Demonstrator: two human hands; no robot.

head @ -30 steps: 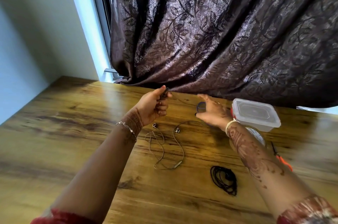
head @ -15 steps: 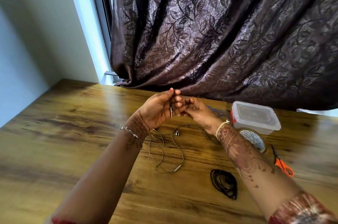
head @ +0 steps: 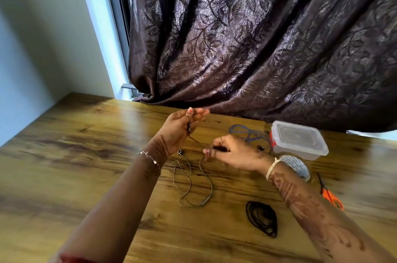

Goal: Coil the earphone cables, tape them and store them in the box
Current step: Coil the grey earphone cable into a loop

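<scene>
Looks like I'm in somebody's home here. There's a heavy dark-brown leaf-patterned curtain (head: 257, 48) over a window, plus a wood-grain laminate table (head: 75, 155) against plain walls.

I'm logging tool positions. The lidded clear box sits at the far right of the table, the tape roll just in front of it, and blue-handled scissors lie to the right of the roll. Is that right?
Not quite: the scissors have orange handles, not blue, as the head view shows. The rest holds: the lidded clear box sits at the far right of the table, with the tape roll just in front of it.
</scene>
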